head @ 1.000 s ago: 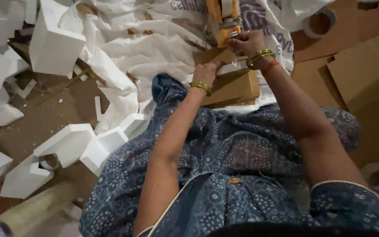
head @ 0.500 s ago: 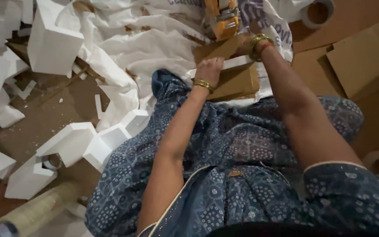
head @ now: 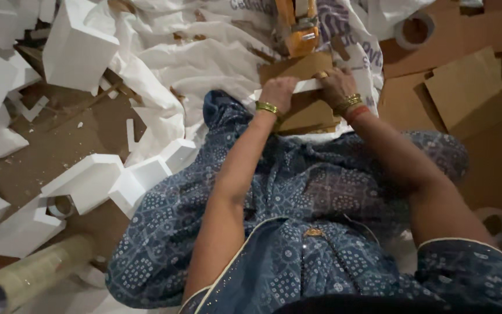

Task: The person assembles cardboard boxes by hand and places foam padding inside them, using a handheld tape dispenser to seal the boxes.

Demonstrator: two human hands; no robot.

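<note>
Left hand [head: 278,90]: I see it pressed on the white strip [head: 306,86].
Right hand [head: 337,86]: closed on the strip, I think.
Box [head: 303,93]: on my lap, not taped yet.
Tape gun [head: 298,26]: just behind it.

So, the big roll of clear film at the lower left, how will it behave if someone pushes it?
The roll of clear film lies on its side, so it would probably roll. Its thick winding suggests some weight. The foam blocks nearby might stop it soon.
</note>
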